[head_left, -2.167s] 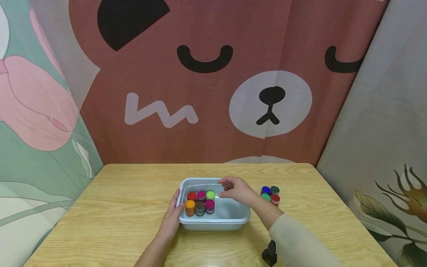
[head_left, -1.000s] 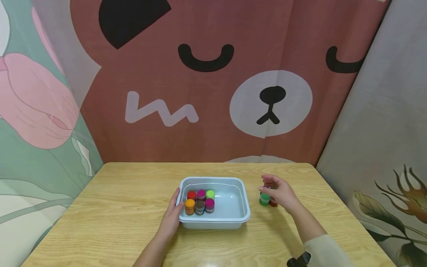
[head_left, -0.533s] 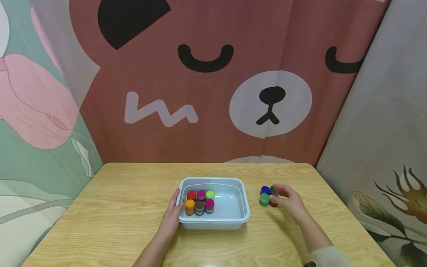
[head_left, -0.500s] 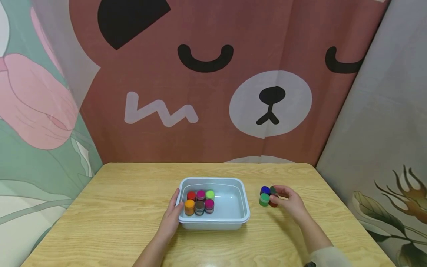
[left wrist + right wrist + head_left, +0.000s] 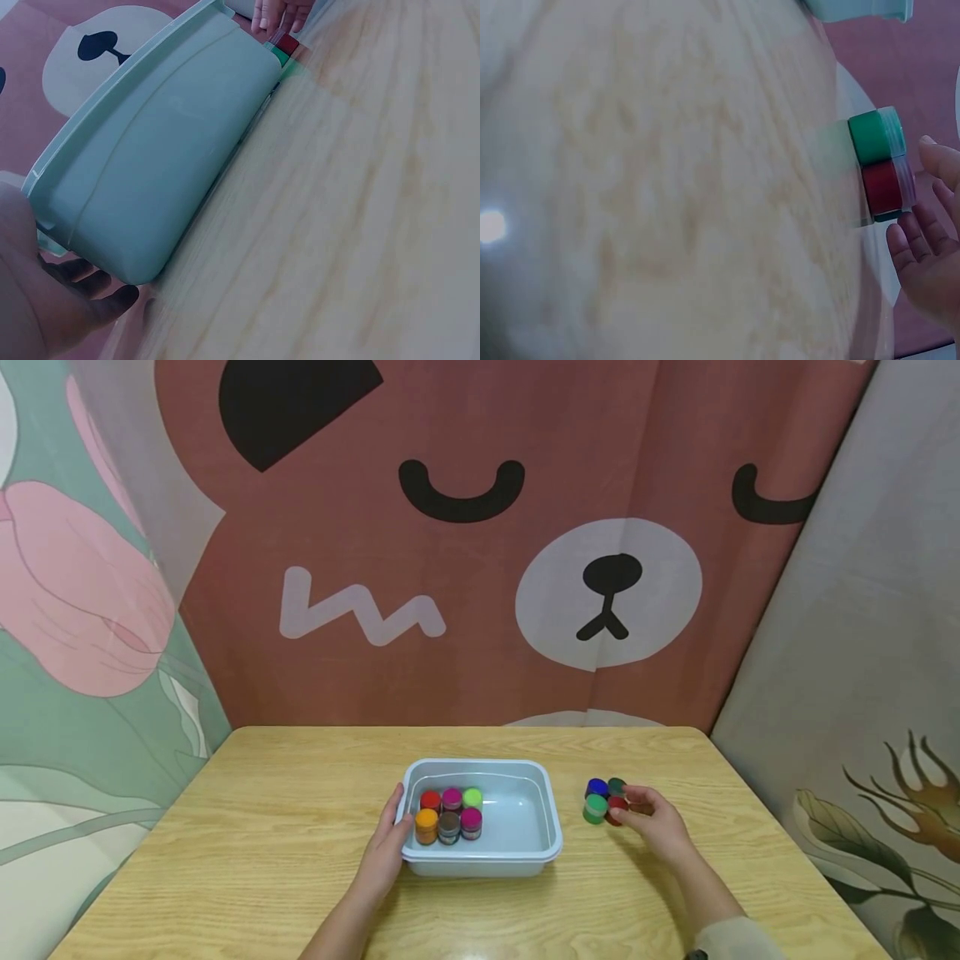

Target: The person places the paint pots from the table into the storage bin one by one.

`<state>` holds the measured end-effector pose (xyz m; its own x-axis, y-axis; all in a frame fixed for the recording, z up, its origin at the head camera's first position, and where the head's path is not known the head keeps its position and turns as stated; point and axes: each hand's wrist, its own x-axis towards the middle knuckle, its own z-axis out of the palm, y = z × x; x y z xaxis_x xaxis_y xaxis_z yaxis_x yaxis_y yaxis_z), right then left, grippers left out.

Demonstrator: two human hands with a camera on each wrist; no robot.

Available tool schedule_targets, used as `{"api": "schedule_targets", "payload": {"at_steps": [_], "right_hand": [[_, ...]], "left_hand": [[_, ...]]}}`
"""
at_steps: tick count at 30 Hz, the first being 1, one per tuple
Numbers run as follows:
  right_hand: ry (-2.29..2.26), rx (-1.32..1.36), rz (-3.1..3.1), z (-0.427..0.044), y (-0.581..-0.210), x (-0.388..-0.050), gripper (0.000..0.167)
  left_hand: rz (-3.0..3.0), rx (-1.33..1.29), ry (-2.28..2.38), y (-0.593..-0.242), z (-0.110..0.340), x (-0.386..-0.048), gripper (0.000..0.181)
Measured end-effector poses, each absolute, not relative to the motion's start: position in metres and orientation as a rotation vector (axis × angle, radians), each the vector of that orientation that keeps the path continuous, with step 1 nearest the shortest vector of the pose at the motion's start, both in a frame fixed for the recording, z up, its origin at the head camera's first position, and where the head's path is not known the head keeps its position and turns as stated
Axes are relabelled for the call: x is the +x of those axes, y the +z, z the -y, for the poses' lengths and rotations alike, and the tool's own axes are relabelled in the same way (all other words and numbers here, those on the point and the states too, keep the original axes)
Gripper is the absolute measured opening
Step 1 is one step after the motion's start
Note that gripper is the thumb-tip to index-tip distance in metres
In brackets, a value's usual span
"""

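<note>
In the head view a pale blue plastic box (image 5: 482, 864) stands on the table, with several small lidded jars (image 5: 448, 827) in its left part. My left hand (image 5: 384, 852) grips the box's left side, thumb at the rim; its fingers lie below the rim in the left wrist view. Right of the box, blue, dark green, green (image 5: 595, 808) and red-lidded jars stand grouped. My right hand (image 5: 663, 827) is at the red-lidded jar (image 5: 617, 812), its thumb over the lid's edge. In the right wrist view its fingers are loosely spread beside the red jar (image 5: 883, 187), pinching nothing.
The wooden table (image 5: 300, 793) reaches back to a curtain (image 5: 360, 693) with a bear print. Patterned curtains hang at the left and right. In the right wrist view a corner of the box (image 5: 859, 9) shows at the top.
My right hand has moved from above the box to the grouped jars, then slightly toward me, from the dark green jar to the red one. The left hand and box have stayed in place.
</note>
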<state>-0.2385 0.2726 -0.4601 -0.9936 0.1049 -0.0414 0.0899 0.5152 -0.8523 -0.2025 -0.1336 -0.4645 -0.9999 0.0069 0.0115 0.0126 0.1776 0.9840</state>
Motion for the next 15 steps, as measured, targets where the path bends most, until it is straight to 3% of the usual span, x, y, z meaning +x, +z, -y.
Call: {"api": "schedule_targets", "payload": {"at_steps": [15], "right_hand": [[1.48,-0.167,2.725,-0.275,-0.474,-0.246,0.06]], "left_hand": [[2.409,-0.036,-2.0,-0.463,0.133,-0.202,0.058]]}}
